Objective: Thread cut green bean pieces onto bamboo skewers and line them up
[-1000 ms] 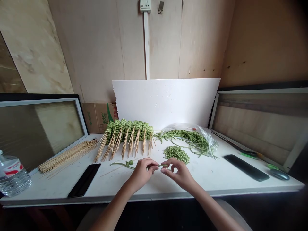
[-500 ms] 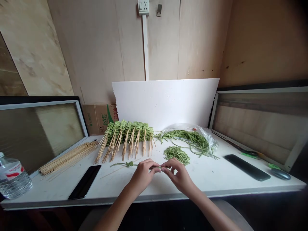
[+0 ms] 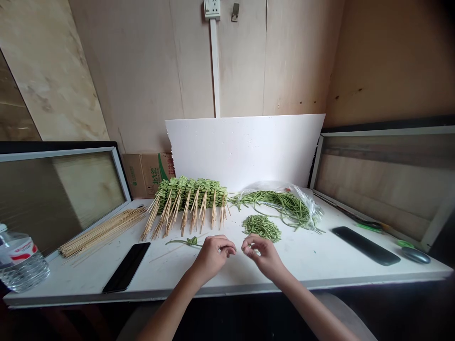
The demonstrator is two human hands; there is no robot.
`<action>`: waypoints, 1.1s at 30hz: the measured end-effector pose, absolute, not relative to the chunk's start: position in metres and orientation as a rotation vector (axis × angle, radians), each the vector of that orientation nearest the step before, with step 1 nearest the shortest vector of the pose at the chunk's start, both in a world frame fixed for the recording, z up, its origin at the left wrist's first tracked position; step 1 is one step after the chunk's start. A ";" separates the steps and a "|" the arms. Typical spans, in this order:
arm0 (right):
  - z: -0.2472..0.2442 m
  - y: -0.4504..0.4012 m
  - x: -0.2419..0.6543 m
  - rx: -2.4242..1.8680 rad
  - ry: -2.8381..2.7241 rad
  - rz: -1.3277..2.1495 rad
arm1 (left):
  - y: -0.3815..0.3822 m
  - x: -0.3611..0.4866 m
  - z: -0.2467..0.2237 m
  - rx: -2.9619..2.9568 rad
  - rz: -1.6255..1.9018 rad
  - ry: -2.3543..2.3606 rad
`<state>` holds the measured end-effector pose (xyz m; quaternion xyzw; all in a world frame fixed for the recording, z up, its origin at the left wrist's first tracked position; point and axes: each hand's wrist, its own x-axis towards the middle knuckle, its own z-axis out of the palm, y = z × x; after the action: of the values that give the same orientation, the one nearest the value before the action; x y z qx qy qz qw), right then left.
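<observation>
My left hand is closed above the front of the table, its fingers pinched around a green long bean. The rest of the long bean trails out to the left, beside a small cluster of short bean pieces. A gap separates it from my right hand, whose thumb and fingers are curled together; whatever they hold is hidden. Just behind the right hand lies a heap of short bean pieces. Further back on the left, rows of bean pieces threaded on skewers are stacked.
Whole long beans lie in a clear plastic bag at the back right. Bare bamboo skewers and a black phone are on the left, near a water bottle. A dark flat device and a mouse lie right.
Half a second ago both hands met on the bean between their fingertips. Now they are apart, the right hand slightly to the right, and no bean spans the gap.
</observation>
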<state>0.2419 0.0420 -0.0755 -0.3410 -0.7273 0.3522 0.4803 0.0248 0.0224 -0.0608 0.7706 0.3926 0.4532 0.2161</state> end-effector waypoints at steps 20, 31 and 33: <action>-0.091 0.058 0.260 -1.139 -1.994 0.274 | 0.016 0.024 -0.066 2.105 0.959 1.094; -0.070 0.035 0.242 -0.930 -1.966 0.522 | 0.015 0.029 -0.060 1.995 1.052 1.179; -0.069 0.035 0.242 -0.917 -1.955 0.524 | 0.016 0.028 -0.059 2.046 1.085 1.194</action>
<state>0.2423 0.0348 -0.0692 -0.3697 -0.7886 0.2113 0.4437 0.0281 0.0159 -0.0587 0.7573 0.4418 0.4015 0.2647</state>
